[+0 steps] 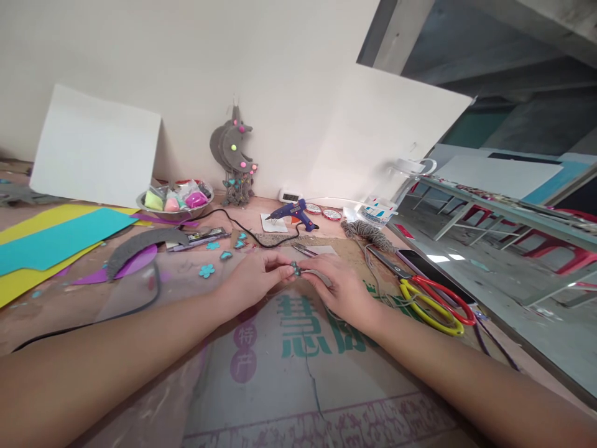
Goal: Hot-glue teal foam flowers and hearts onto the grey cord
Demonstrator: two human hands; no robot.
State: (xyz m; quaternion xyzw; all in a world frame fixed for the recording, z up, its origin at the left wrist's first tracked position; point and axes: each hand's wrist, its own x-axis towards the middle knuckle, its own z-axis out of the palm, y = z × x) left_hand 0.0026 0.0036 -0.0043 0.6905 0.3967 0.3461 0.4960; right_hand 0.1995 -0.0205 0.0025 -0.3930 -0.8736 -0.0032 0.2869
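Both my hands meet over the printed cardboard sheet (pixel 298 367) on the table. My left hand (pixel 254 278) and my right hand (pixel 338 286) pinch a small teal and grey craft piece (pixel 295 268) between their fingertips. A grey strip lies under my right fingers. Small teal flower cutouts (pixel 207 270) lie just left of my left hand.
A blue glue gun (pixel 293 214) with a black cord stands behind the hands. Red and yellow scissors (pixel 431 298), twine (pixel 368 233) and a phone (pixel 422 261) lie right. A bowl of clay packets (pixel 175 200), coloured sheets (pixel 56 239) and a grey moon ornament (pixel 233 155) sit left and behind.
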